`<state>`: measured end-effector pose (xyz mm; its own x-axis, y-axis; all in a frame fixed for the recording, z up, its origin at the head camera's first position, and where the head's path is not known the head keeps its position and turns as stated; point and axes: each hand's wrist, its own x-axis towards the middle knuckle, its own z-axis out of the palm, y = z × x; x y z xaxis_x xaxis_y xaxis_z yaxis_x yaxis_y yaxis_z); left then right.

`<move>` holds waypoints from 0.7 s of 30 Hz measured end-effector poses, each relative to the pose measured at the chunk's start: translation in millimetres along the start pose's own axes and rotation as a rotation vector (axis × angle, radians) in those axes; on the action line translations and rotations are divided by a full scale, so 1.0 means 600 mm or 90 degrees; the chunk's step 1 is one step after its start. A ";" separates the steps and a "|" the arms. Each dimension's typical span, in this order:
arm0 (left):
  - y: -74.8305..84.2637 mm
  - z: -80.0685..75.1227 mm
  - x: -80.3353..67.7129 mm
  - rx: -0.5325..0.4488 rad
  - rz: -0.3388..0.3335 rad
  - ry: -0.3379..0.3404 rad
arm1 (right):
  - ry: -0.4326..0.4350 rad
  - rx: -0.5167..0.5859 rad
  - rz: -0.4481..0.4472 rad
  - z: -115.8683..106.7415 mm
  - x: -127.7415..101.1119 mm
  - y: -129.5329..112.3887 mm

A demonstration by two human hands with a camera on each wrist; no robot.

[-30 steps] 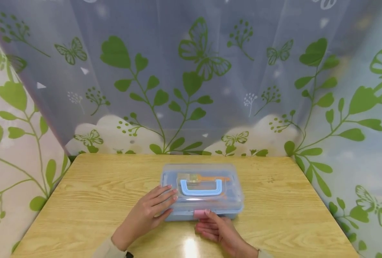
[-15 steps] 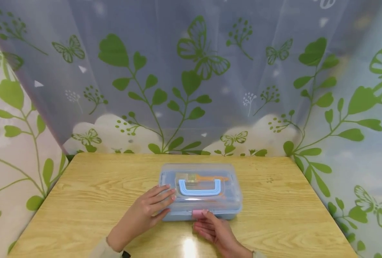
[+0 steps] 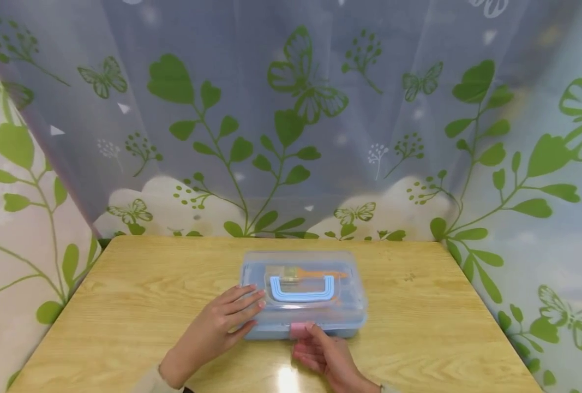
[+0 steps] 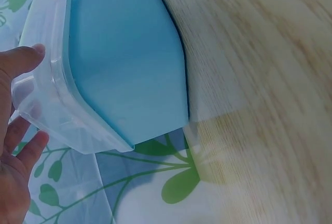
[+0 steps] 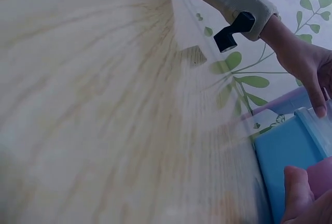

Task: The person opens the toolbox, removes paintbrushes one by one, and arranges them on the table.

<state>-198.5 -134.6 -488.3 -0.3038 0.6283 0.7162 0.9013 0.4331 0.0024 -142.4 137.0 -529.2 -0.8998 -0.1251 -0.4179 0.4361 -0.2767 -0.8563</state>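
A storage box with a pale blue base (image 4: 124, 63) and a clear lid (image 3: 315, 314) stands on the wooden table. Its blue carrying handle (image 3: 303, 296) lies on the lid, and a paintbrush with an orange handle (image 3: 315, 273) shows through the plastic. My left hand (image 3: 220, 325) rests against the lid's left side with fingers spread and fairly straight. At the front middle, the thumb of my right hand (image 3: 331, 355) lies on the pink latch (image 3: 298, 330), the other fingers tucked below it. The right wrist view shows a fingertip (image 5: 295, 180) close beside the latch.
The wooden table (image 3: 163, 273) extends on all sides of the box. Behind it and at both sides hangs a curtain (image 3: 251, 136) printed with green leaves and butterflies. A black strap piece (image 5: 236, 31) sits on the left wrist's sleeve.
The head view has shifted slightly, moving the whole scene a little to the left in it. Both hands keep their places on the box, with the right thumb still at the latch.
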 end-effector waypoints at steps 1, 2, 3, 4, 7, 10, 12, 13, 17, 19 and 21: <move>0.001 0.000 0.000 0.000 0.000 0.000 | 0.001 0.001 0.004 0.000 -0.002 0.000; 0.002 0.000 0.001 0.000 -0.001 0.001 | 0.001 0.000 0.007 0.000 -0.003 -0.001; 0.003 0.001 0.001 -0.001 -0.001 0.001 | 0.002 -0.001 0.010 -0.001 -0.004 -0.001; 0.004 0.001 0.001 -0.001 -0.003 0.001 | 0.001 -0.003 0.011 -0.001 -0.005 -0.002; 0.005 0.001 0.003 -0.001 -0.006 -0.001 | 0.001 -0.008 0.014 -0.003 -0.008 -0.004; 0.007 0.001 0.003 -0.005 -0.011 -0.005 | -0.006 -0.010 0.020 -0.006 -0.010 -0.006; 0.008 0.002 0.003 -0.008 -0.012 -0.004 | -0.015 -0.010 0.024 -0.008 -0.011 -0.007; 0.009 0.002 0.003 -0.008 -0.011 -0.003 | -0.020 -0.010 0.026 -0.010 -0.011 -0.007; 0.008 0.005 0.003 -0.002 -0.005 0.007 | -0.035 -0.014 0.027 -0.013 -0.009 -0.010; 0.006 0.006 0.002 0.002 -0.004 0.009 | -0.039 -0.013 0.026 -0.013 -0.009 -0.011; 0.005 0.006 0.000 0.004 -0.005 0.009 | -0.043 -0.010 0.025 -0.011 -0.009 -0.012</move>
<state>-197.0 -131.0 -490.6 -0.3062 0.6159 0.7259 0.8972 0.4417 0.0037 -140.4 146.2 -522.7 -0.8805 -0.2000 -0.4298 0.4703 -0.2556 -0.8447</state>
